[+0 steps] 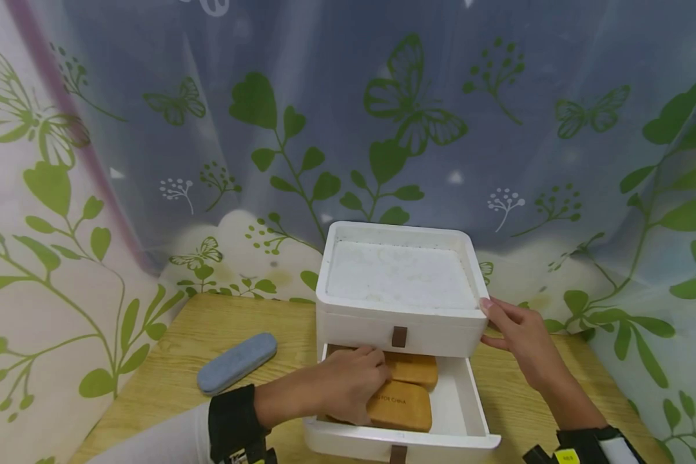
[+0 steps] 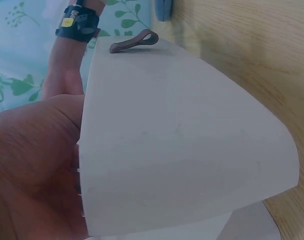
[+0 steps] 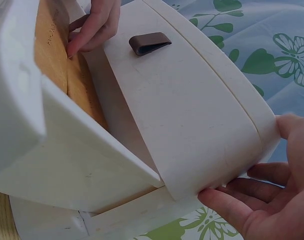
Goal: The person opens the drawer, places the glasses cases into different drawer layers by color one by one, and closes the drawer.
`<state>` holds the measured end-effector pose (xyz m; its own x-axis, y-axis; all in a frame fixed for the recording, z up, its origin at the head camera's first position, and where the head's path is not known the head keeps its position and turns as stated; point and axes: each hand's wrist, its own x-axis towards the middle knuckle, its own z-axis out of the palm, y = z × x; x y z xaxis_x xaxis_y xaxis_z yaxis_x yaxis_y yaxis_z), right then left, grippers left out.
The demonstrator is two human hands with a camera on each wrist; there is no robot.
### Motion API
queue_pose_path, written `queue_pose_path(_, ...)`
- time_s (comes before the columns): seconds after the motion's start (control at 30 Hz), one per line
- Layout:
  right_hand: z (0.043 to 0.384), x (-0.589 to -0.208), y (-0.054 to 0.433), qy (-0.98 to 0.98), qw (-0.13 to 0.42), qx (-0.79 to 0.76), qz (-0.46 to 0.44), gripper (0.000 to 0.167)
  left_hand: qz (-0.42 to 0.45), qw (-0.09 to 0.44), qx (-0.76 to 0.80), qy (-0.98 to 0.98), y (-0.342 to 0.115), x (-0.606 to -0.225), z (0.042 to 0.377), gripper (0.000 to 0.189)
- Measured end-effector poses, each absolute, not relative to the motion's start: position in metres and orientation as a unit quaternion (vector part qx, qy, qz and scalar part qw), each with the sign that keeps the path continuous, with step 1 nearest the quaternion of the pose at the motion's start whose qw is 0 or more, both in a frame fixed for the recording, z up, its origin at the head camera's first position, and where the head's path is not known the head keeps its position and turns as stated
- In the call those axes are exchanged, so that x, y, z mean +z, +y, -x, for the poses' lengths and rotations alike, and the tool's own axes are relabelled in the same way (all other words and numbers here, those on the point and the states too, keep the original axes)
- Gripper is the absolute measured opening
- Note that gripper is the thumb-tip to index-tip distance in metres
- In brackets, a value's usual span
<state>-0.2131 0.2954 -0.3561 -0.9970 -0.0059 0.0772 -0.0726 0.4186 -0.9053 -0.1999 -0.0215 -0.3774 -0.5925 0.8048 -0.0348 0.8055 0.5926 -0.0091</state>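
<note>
A white two-tier drawer box stands on the table with its lower drawer pulled out. Two brown cases lie in that drawer: the front case bears dark lettering, and the rear case is partly under the upper tier. My left hand is inside the drawer and grips the left part of the front case; its fingertips show at the seam between the cases. My right hand rests on the box's upper right side, thumb and fingers pressing the wall. In the left wrist view the drawer front hides the left fingers.
A blue-grey oblong case lies on the wooden table left of the drawer box. Brown pull tabs, one on the upper drawer, stick out in front. A patterned curtain hangs close behind.
</note>
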Motion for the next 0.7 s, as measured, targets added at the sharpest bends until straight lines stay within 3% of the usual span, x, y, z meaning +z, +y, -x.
queue_pose_path(0.7,0.2120,-0.3555,0.2934,-0.842,0.033,0.538,-0.025,0.074,-0.424,0.068,0.016,0.903,-0.0277,-0.3763,0.1965,0.061)
